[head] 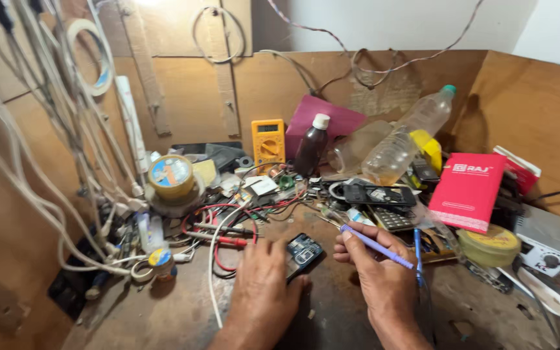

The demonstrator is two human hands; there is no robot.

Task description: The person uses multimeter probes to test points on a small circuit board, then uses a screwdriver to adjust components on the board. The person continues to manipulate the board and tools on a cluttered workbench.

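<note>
Centrally, cluttered worktop point(163, 317). Clear plastic bottle point(404, 139) leaning, seemingly part-filled with pale liquid; dark brown bottle point(310, 148) upright, contents unclear. Left hand point(264, 285) pins opened phone point(301, 253) down; right hand point(374, 272) pinches purple tool point(376, 246).

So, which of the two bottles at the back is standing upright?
The small dark brown bottle with the white cap stands upright beside the yellow multimeter. The clear plastic bottle with the green cap leans tilted.

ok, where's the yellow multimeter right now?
In the head view, the yellow multimeter leans against the back board, left of centre, beside the dark brown bottle and right of the tape roll.
</note>
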